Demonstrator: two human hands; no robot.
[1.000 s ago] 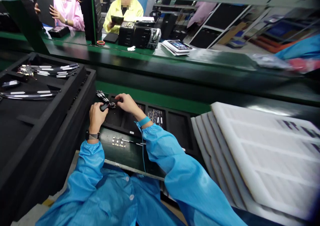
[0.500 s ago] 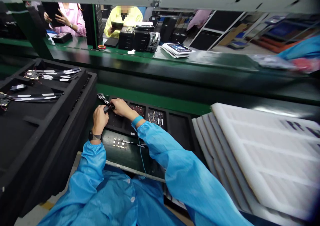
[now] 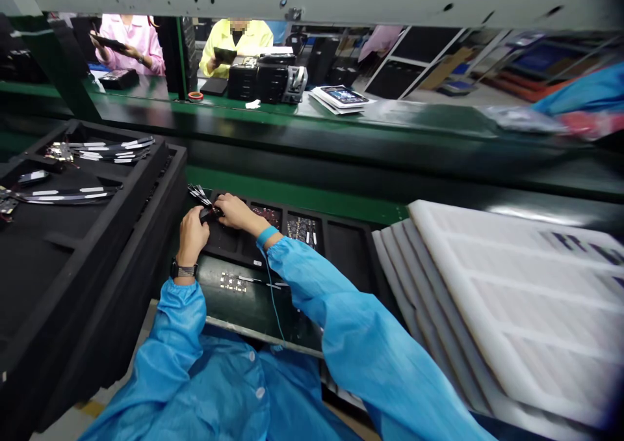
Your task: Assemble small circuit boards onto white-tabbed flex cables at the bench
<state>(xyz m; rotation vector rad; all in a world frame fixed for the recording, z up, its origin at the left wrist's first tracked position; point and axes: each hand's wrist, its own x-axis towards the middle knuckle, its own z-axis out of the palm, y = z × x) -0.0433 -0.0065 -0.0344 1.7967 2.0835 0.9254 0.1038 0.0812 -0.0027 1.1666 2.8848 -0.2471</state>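
The desk (image 3: 227, 307) surface is dark green and glossy. The black tray (image 3: 348, 252) lies lengthwise on it. Relative to the tray's centre: small boards (image 3: 233, 281) lie at 8 o'clock; white stack (image 3: 487, 298) at 3 o'clock, base hidden.

Black part (image 3: 204, 214), white-marked strips (image 3: 198, 194) beyond, perhaps joined

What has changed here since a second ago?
Your right hand moved left to the small black part that your left hand still holds. Opposite, the person in pink tilted a dark panel from upright to nearly flat. The small boards nearer you stayed put.
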